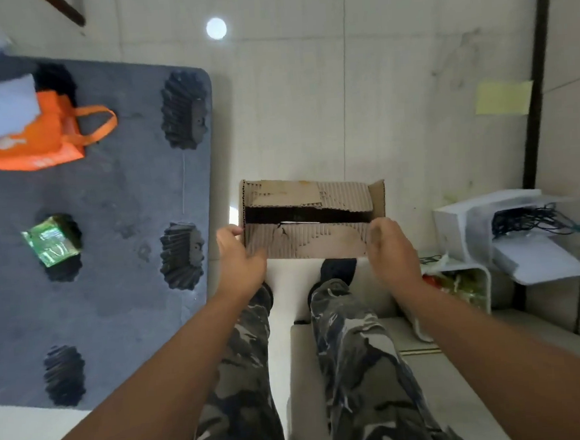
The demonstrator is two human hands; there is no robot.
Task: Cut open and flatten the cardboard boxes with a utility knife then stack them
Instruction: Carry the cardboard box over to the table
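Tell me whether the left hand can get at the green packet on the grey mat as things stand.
Probably yes. The left hand holds the cardboard box, but nothing lies between it and the green packet in a hollow of the grey mat.

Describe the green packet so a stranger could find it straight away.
Start at the big grey mat covering the left of the floor, dotted with dark ribbed pits. The green packet sits in the pit at the mat's left middle, below the orange bag. It is the only shiny green thing there; the neighbouring pits look dark and hold nothing visible.
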